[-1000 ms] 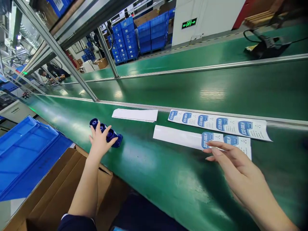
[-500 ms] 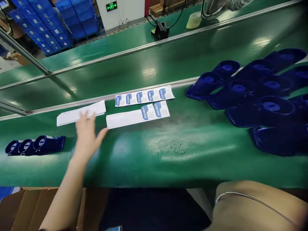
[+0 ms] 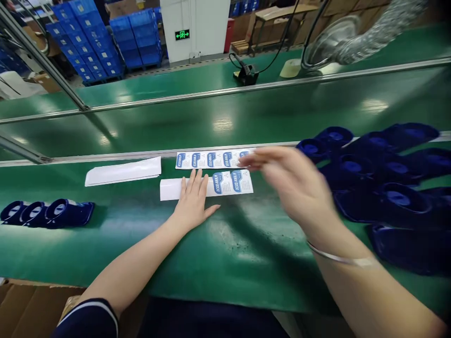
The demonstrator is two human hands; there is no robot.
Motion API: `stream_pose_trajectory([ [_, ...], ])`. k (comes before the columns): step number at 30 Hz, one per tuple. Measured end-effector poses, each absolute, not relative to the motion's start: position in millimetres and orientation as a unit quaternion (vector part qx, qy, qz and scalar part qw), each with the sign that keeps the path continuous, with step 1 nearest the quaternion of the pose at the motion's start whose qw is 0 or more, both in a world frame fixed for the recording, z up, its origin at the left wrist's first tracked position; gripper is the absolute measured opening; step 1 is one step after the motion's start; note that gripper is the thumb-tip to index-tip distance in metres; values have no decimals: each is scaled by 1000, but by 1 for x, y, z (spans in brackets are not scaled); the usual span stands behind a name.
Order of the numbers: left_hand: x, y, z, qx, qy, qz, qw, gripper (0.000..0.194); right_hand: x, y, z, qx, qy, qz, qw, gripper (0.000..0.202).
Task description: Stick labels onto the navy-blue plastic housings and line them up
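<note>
My left hand (image 3: 193, 202) lies flat, fingers spread, on the bare white part of a label strip (image 3: 232, 183). Two blue-and-white labels show at that strip's right end. Just behind it is a second label strip (image 3: 211, 159) with several labels in a row. Blurred by motion, my right hand (image 3: 292, 183) is above the right end of the strips, its fingers stretched to the left and overlapping the back strip in view. Nothing shows in it. White paper strips (image 3: 123, 172) lie in a small pile to the left of my left hand.
Several dark blue plastic parts (image 3: 398, 197) crowd the right of the green bench (image 3: 141, 239). Three similar blue parts (image 3: 66, 213) stand in a row at left. A metal rail (image 3: 148, 102) crosses behind. An open cardboard box (image 3: 28, 305) is below the front edge.
My left hand has moved right, from near the white paper pile onto the front label strip. My right hand has come up into view over the strips' right end. The camera view has shifted.
</note>
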State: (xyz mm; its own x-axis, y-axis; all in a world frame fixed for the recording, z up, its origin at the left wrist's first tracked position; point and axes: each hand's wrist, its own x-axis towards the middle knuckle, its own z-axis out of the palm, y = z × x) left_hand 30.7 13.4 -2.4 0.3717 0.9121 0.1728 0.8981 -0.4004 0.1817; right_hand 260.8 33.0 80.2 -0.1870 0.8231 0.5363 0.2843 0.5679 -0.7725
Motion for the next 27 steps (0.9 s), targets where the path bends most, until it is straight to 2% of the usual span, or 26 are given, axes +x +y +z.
stream_pose_trajectory([
  [2,29,14,-2,830,542,128,32,90,254,61,59,-409,-815,164,377,41],
  [4,28,15,-1,832,540,122,40,90,244,86,33,-430,-854,76,282,45],
  [7,27,16,0,833,543,104,42,86,233,104,4,-420,-875,-3,241,29],
  [9,26,17,0,835,541,92,38,82,232,103,0,-379,-889,-25,256,13],
  [12,25,18,-1,838,539,86,25,77,236,89,13,-301,-904,-19,304,12],
  [14,23,21,-2,840,537,82,15,74,241,80,27,-272,-884,24,379,12],
  [17,20,25,-3,846,527,74,0,73,261,77,47,-320,-788,60,522,7],
  [18,19,26,-4,848,525,72,-4,73,271,81,52,-362,-747,48,556,11],
  [20,18,28,-5,848,526,68,-10,74,298,95,59,-466,-683,-4,562,29],
  [24,17,31,-10,840,537,78,-19,77,347,127,55,-637,-666,-71,382,75],
  [27,15,34,-14,836,538,108,-26,77,358,136,45,-657,-677,-61,324,86],
])
